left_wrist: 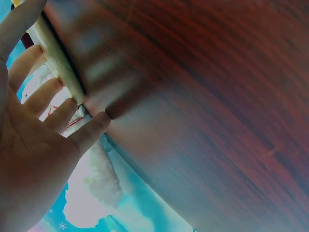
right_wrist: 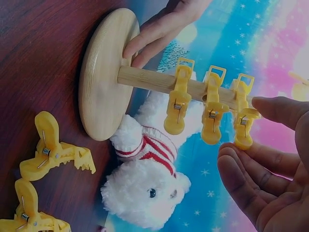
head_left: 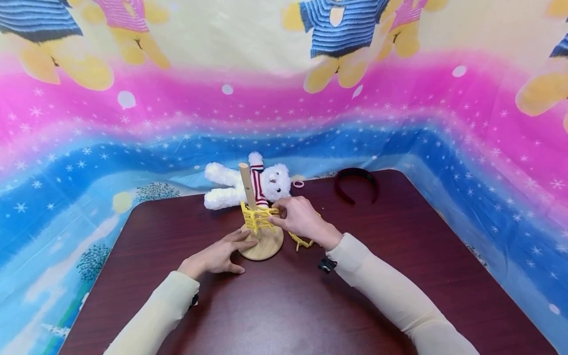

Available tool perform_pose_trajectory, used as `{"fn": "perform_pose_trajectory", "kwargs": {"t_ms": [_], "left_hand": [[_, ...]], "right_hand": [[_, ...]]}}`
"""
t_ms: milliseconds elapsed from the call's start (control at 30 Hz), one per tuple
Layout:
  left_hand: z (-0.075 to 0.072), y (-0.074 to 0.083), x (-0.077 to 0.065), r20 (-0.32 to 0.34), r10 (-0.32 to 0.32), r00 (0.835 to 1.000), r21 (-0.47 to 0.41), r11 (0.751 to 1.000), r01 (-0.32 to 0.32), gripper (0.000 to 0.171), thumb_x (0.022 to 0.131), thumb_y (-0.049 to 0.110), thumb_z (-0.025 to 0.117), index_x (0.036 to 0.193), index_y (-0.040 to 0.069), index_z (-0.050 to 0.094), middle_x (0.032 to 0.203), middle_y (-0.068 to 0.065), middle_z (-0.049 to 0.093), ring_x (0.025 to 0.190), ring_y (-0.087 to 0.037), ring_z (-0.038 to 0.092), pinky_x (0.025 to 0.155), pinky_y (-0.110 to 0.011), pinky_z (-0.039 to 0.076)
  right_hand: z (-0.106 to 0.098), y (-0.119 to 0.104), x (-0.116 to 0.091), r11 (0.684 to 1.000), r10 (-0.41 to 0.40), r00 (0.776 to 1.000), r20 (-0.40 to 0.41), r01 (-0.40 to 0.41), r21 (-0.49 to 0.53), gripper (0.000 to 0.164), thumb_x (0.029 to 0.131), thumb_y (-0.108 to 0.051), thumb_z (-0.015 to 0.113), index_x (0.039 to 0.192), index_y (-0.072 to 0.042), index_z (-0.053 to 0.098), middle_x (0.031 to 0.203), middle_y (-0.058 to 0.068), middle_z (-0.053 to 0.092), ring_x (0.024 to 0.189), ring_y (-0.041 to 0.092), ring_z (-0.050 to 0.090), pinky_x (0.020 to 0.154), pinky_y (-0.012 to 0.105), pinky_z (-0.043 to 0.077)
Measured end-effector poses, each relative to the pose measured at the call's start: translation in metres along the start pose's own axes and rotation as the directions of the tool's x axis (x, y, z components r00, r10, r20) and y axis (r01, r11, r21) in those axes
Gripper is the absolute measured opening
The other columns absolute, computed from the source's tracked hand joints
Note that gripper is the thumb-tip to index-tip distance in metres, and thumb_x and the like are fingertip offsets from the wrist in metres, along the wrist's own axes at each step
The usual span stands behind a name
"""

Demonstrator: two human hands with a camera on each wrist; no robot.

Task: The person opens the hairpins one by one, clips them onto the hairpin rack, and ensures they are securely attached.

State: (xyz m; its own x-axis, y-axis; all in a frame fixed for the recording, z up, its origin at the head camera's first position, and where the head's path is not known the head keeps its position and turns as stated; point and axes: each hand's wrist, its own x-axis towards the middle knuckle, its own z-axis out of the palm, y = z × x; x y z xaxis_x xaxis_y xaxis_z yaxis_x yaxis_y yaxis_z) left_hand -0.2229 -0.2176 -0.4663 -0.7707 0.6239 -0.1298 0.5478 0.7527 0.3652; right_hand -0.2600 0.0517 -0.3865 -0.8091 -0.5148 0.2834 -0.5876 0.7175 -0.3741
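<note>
A wooden stand with a round base (head_left: 263, 249) and an upright post (right_wrist: 149, 79) stands on the table. Three yellow spring claw clips (right_wrist: 212, 113) are clamped in a row along the post. My right hand (head_left: 303, 219) pinches the clip (right_wrist: 243, 123) farthest from the base, thumb on one handle, fingers on the other. My left hand (head_left: 219, 255) rests against the base with its fingers extended, thumb near the tabletop. Two loose yellow clips, one upper (right_wrist: 46, 150) and one lower (right_wrist: 29, 212), lie on the table near my right hand.
Behind the stand a white teddy bear (head_left: 276, 183) in a red-striped sweater lies on its side. A pink hair tie (head_left: 298, 184) is beside its head. A dark red headband (head_left: 356, 183) lies at the back right. The dark wooden table (head_left: 284, 315) meets a printed cloth backdrop.
</note>
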Motion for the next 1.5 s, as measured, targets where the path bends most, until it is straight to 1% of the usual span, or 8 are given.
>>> {"fn": "perform_pose_trajectory", "kwargs": {"t_ms": [200, 367, 467, 733, 900, 1233, 1400, 1500], "left_hand": [[0.000, -0.001, 0.000, -0.007, 0.010, 1.000, 0.007, 1.000, -0.010, 0.080, 0.080, 0.032, 0.084, 0.150, 0.022, 0.048, 0.164, -0.015, 0.029, 0.153, -0.039, 0.021, 0.115, -0.057, 0.034], [0.000, 0.000, -0.001, -0.011, 0.012, 1.000, 0.006, 1.000, -0.012, 0.080, 0.079, 0.031, 0.085, 0.150, 0.021, 0.048, 0.163, -0.015, 0.030, 0.153, -0.039, 0.021, 0.115, -0.057, 0.034], [0.000, -0.001, -0.001, -0.011, 0.014, 1.000, 0.004, 1.000, -0.014, 0.080, 0.079, 0.031, 0.084, 0.150, 0.021, 0.048, 0.163, -0.015, 0.029, 0.153, -0.039, 0.021, 0.115, -0.057, 0.034], [0.000, 0.000, -0.001, -0.012, 0.017, 1.000, -0.001, 1.000, -0.017, 0.081, 0.079, 0.030, 0.084, 0.150, 0.021, 0.047, 0.164, -0.015, 0.029, 0.153, -0.040, 0.021, 0.115, -0.057, 0.034], [0.000, 0.000, -0.001, -0.010, 0.015, 1.000, -0.003, 1.000, -0.015, 0.081, 0.080, 0.030, 0.084, 0.150, 0.021, 0.047, 0.164, -0.015, 0.029, 0.153, -0.039, 0.020, 0.115, -0.057, 0.034], [0.001, -0.001, -0.001, -0.009, 0.010, 1.000, -0.003, 1.000, -0.010, 0.081, 0.080, 0.031, 0.084, 0.151, 0.021, 0.047, 0.164, -0.014, 0.029, 0.153, -0.039, 0.020, 0.116, -0.056, 0.034], [0.001, -0.001, -0.001, -0.012, 0.012, 1.000, 0.001, 1.000, -0.012, 0.081, 0.079, 0.031, 0.084, 0.150, 0.021, 0.047, 0.164, -0.014, 0.029, 0.153, -0.039, 0.020, 0.115, -0.056, 0.034], [0.001, -0.001, -0.001, -0.013, 0.014, 1.000, 0.003, 1.000, -0.014, 0.081, 0.079, 0.031, 0.084, 0.150, 0.021, 0.047, 0.164, -0.015, 0.029, 0.153, -0.039, 0.020, 0.115, -0.056, 0.034]], "right_hand": [[-0.005, 0.004, -0.005, 0.999, 0.015, 1.000, -0.025, -0.014, 0.037, 0.031, 0.086, -0.038, 0.077, 0.104, -0.013, 0.076, 0.088, -0.002, 0.075, 0.077, 0.010, 0.070, 0.075, 0.032, 0.056], [-0.013, 0.014, -0.010, 0.998, 0.029, 0.999, -0.033, -0.027, 0.060, 0.028, 0.086, -0.037, 0.077, 0.103, -0.014, 0.076, 0.088, -0.004, 0.076, 0.076, 0.008, 0.070, 0.075, 0.031, 0.055], [-0.017, 0.021, -0.015, 0.996, 0.055, 0.998, -0.035, -0.052, 0.077, 0.029, 0.086, -0.037, 0.076, 0.103, -0.014, 0.076, 0.088, -0.003, 0.076, 0.075, 0.006, 0.069, 0.075, 0.031, 0.055], [-0.026, 0.043, -0.031, 0.988, 0.128, 0.991, -0.031, -0.124, 0.094, 0.029, 0.087, -0.037, 0.076, 0.104, -0.014, 0.077, 0.089, -0.003, 0.075, 0.075, 0.008, 0.066, 0.073, 0.031, 0.054], [-0.029, 0.054, -0.040, 0.983, 0.155, 0.988, -0.024, -0.151, 0.104, 0.028, 0.087, -0.036, 0.076, 0.104, -0.014, 0.077, 0.091, -0.001, 0.075, 0.076, 0.010, 0.065, 0.071, 0.031, 0.054], [-0.022, 0.082, -0.055, 0.974, 0.200, 0.980, 0.009, -0.200, 0.109, 0.031, 0.088, -0.035, 0.075, 0.105, -0.009, 0.077, 0.089, -0.001, 0.075, 0.075, 0.010, 0.065, 0.069, 0.031, 0.054], [-0.013, 0.096, -0.059, 0.971, 0.231, 0.972, 0.032, -0.233, 0.061, 0.034, 0.087, -0.035, 0.076, 0.104, -0.006, 0.076, 0.090, 0.002, 0.076, 0.075, 0.012, 0.067, 0.069, 0.033, 0.054], [-0.009, 0.102, -0.061, 0.963, 0.265, 0.963, 0.049, -0.267, 0.032, 0.032, 0.086, -0.037, 0.076, 0.101, -0.008, 0.077, 0.089, 0.000, 0.076, 0.072, 0.012, 0.065, 0.067, 0.034, 0.052]]}}
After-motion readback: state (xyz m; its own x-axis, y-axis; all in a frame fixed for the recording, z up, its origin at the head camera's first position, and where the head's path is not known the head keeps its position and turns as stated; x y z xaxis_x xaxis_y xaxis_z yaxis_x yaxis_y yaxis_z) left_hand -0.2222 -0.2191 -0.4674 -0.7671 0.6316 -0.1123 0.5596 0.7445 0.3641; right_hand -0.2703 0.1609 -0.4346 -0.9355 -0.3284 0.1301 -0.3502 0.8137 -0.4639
